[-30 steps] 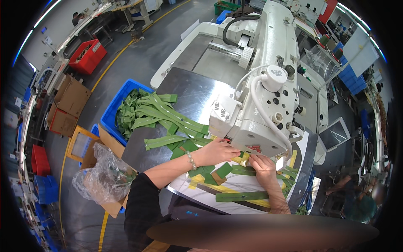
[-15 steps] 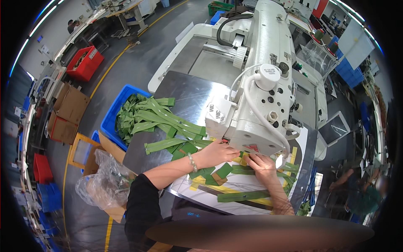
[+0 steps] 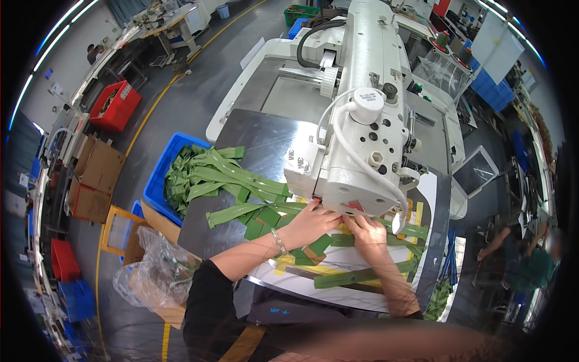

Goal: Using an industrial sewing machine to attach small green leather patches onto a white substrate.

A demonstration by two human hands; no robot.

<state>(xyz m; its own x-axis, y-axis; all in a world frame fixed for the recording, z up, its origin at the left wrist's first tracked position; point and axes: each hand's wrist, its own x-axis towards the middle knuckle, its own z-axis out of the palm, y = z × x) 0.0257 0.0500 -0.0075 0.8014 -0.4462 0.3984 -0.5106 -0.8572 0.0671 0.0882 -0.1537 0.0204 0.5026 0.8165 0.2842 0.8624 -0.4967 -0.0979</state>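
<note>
Under the head of a white industrial sewing machine (image 3: pixel 356 184), my two hands come together at the work. My left hand (image 3: pixel 309 225), with a beaded bracelet at its wrist, has its fingers closed on a green strap at the machine's front edge. Close beside it, my right hand (image 3: pixel 368 234) has bent fingers pinching the same green work. The fingertips and the needle area are partly hidden. Green straps (image 3: pixel 238 175) run from a blue bin to the left of the machine. Small green patches (image 3: pixel 313 250) lie below my left hand, and another green strap (image 3: pixel 347 278) lies near my right forearm.
The blue bin (image 3: pixel 158 175) full of straps stands left of the metal table plate (image 3: pixel 208 205). An open carton with clear plastic (image 3: pixel 148 274) is nearer me. A tablet-like screen (image 3: pixel 476 172) stands on the right. Another person (image 3: pixel 537 265) is at the far right.
My right hand has moved left and slightly up, close against my left hand, and its fingers are more bent. The whole view has shifted a little.
</note>
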